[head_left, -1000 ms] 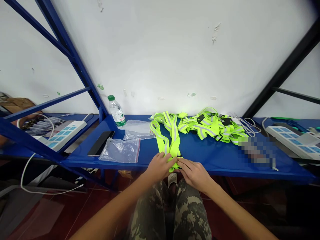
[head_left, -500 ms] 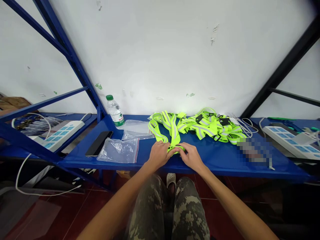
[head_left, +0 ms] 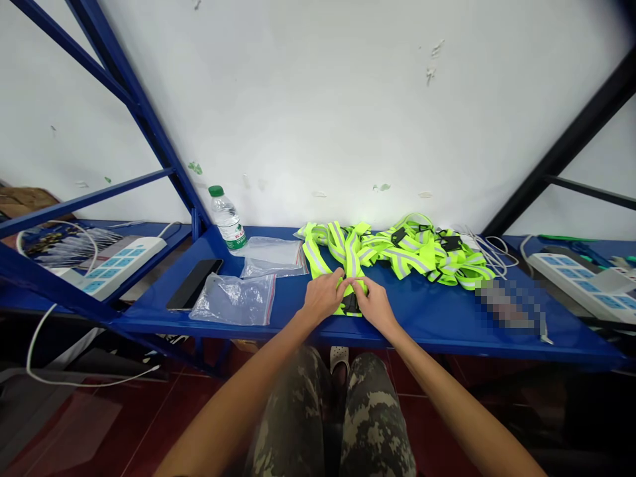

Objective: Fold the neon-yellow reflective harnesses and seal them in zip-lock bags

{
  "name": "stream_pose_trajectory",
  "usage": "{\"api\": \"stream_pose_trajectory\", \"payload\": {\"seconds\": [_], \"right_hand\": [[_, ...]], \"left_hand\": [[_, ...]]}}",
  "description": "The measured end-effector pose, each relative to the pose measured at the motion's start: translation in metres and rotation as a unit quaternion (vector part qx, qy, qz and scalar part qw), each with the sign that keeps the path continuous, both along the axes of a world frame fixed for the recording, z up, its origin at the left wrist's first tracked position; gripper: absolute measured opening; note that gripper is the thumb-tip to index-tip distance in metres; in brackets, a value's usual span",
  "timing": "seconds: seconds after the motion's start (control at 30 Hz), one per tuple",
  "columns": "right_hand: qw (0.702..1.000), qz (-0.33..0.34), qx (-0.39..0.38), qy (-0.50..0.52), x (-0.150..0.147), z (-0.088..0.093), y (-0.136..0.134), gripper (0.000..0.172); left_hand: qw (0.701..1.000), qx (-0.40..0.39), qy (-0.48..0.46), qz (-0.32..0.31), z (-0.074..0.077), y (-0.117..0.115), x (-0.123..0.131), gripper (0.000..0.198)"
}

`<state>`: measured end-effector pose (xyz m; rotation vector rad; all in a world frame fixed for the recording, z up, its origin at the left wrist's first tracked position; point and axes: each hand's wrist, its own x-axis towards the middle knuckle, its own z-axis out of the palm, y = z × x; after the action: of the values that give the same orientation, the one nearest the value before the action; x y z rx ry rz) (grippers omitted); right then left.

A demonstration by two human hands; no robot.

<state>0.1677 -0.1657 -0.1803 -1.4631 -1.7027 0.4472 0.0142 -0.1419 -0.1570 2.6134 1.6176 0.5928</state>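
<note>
Both hands meet over the front part of a neon-yellow reflective strap [head_left: 352, 255] with a grey stripe down its middle. My left hand [head_left: 324, 293] is closed on the strap from the left, its thumb near my other thumb. From the right, my right hand [head_left: 373, 302] pinches the same strap. Between and below the fingers a black buckle [head_left: 350, 303] shows against the strap. Beyond the hands, the strap's loops run back toward the wall. A heap of similar straps [head_left: 412, 252] with black buckles lies just to the right, touching or overlapping it.
On the blue shelf [head_left: 422, 324] at left are clear zip bags [head_left: 233, 301], a black phone [head_left: 195, 285] and a water bottle [head_left: 227, 218]. White cables [head_left: 497, 255] and a blurred-out item lie at right. Power strips [head_left: 124, 268] stand at both sides, beyond the uprights.
The strap has been rearranged under my fingers: its loops now lie closer together and the black buckle shows below my hands. Both hands remain on it.
</note>
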Motion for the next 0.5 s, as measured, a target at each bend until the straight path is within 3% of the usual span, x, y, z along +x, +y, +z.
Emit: {"api": "stream_pose_trajectory", "payload": {"seconds": [0.27,0.43,0.5], "right_hand": [[0.991,-0.016,0.088,-0.096,0.0,-0.004,-0.001,0.035],[0.999,0.029,-0.017,-0.032,0.019,0.008,0.025,0.039],[0.998,0.001,-0.049,-0.027,0.025,0.014,0.04,0.031]], "left_hand": [[0.999,-0.021,0.038,0.004,-0.003,0.008,-0.001,0.043],[0.999,0.028,0.034,-0.011,-0.004,0.007,0.004,0.035],[0.999,0.038,0.025,0.007,-0.003,0.006,0.007,0.029]]}}
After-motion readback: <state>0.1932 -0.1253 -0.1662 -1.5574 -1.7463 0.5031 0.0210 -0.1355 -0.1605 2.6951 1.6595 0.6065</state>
